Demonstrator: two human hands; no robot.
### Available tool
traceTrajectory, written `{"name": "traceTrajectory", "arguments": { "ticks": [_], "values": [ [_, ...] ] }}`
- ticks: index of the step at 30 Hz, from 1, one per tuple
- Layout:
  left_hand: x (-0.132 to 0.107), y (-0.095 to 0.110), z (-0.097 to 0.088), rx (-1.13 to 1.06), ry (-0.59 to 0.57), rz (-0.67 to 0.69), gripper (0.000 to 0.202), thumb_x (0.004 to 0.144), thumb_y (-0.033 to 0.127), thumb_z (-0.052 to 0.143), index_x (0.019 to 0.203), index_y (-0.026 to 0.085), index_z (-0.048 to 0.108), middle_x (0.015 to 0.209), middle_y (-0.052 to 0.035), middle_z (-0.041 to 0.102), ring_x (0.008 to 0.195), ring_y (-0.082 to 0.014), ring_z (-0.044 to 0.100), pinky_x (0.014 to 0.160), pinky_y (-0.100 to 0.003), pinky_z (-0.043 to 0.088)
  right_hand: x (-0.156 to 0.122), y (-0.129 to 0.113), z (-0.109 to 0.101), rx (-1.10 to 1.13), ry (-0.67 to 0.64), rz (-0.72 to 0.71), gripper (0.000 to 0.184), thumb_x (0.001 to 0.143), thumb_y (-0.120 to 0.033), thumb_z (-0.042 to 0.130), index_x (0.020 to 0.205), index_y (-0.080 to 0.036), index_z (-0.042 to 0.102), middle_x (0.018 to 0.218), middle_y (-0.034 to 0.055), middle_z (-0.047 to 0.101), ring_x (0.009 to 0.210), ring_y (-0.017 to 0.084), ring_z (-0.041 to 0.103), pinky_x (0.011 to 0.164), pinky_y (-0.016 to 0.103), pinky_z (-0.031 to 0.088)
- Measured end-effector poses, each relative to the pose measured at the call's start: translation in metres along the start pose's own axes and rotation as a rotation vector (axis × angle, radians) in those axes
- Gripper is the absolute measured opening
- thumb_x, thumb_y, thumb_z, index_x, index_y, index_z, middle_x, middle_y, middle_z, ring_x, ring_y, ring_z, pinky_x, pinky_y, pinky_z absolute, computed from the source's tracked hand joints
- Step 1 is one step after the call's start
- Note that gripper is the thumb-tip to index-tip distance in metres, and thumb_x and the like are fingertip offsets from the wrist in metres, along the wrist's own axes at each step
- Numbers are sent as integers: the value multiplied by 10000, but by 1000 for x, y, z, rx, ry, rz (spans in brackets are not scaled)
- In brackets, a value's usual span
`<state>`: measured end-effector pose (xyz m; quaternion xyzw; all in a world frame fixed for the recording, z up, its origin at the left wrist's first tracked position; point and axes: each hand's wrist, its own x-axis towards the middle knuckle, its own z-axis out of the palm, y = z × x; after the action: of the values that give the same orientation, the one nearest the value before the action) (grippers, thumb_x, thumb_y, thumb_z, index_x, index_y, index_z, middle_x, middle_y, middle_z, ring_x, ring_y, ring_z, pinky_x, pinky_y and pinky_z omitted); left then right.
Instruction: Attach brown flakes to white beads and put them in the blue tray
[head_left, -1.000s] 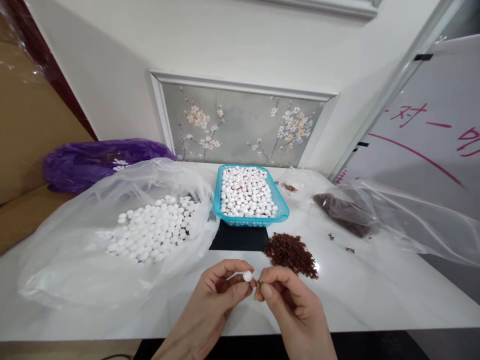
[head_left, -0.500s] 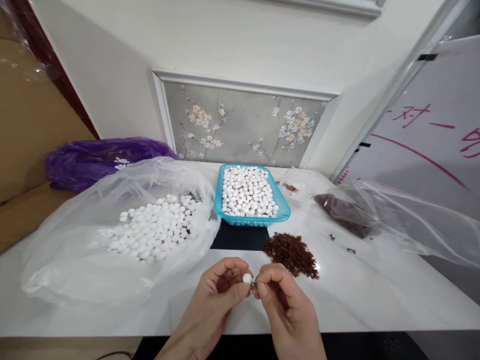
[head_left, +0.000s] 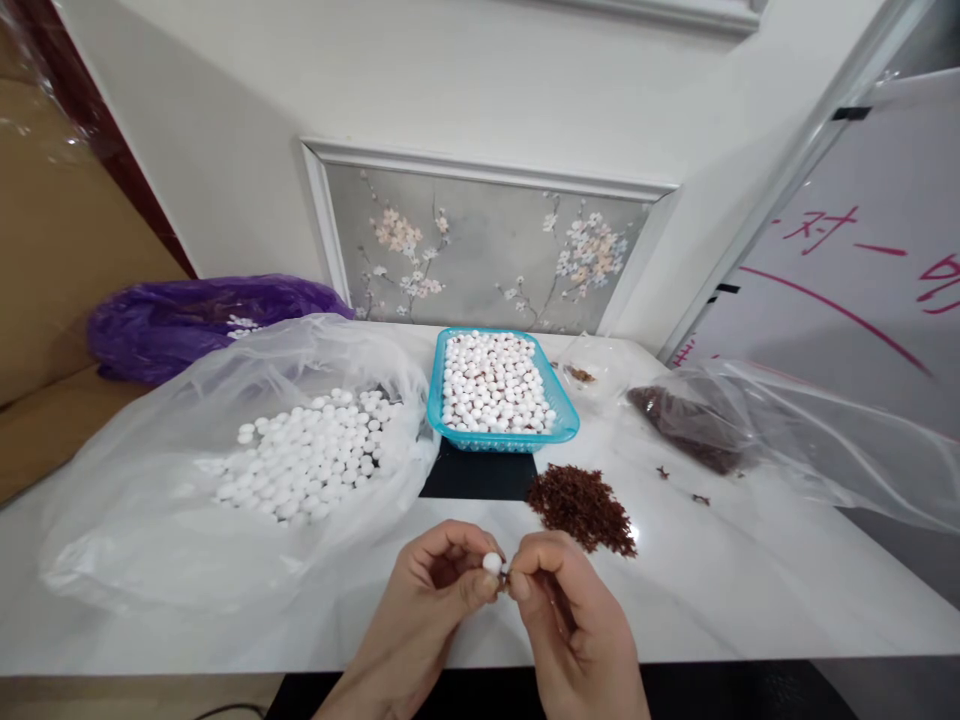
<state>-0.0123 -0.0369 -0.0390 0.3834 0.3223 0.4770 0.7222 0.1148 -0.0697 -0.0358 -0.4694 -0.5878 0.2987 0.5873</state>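
Observation:
My left hand (head_left: 439, 590) pinches a small white bead (head_left: 492, 563) between thumb and fingertips, just above the table's near edge. My right hand (head_left: 564, 605) is closed in a pinch on a tiny brown piece (head_left: 506, 577) pressed against the bead's right side. Just beyond my right hand lies a loose pile of small brown pieces (head_left: 583, 507). A clear plastic bag (head_left: 150, 520) spread open at the left holds many white beads (head_left: 307, 460). A turquoise basket (head_left: 562, 425) behind my hands is full of white beads with brown specks.
A clear bag of brown pieces (head_left: 694, 425) lies at the right, with a few stray pieces beside it. A purple bag (head_left: 180, 320) sits at the back left. A black mat (head_left: 480, 475) lies under the basket. A whiteboard (head_left: 862, 270) leans at the right.
Both hands have drifted slightly left and closer together, with the brown piece brought up against the bead. Nothing else on the table moved.

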Motion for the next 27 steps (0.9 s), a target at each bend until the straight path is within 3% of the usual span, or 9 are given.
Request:
{"name": "traceTrajectory", "arguments": {
  "ticks": [12, 27],
  "values": [
    [-1, 2, 4, 60, 63, 65, 125, 638, 166, 763, 681, 166, 646, 723, -5, 594, 685, -130, 504, 648, -236, 384, -3, 2, 4, -140, 60, -104, 173, 901, -142, 443, 767, -222, 517, 781, 8, 508, 710, 133, 510, 643, 240, 395],
    [-1, 1, 1, 120, 20, 98, 89, 660, 122, 739, 677, 177, 671, 761, -8, 610, 731, -134, 539, 681, -236, 418, -1, 4, 3, -124, 49, -126, 177, 891, -152, 456, 756, -216, 551, 757, 18, 529, 693, 142, 536, 631, 244, 438]
  ]
}}
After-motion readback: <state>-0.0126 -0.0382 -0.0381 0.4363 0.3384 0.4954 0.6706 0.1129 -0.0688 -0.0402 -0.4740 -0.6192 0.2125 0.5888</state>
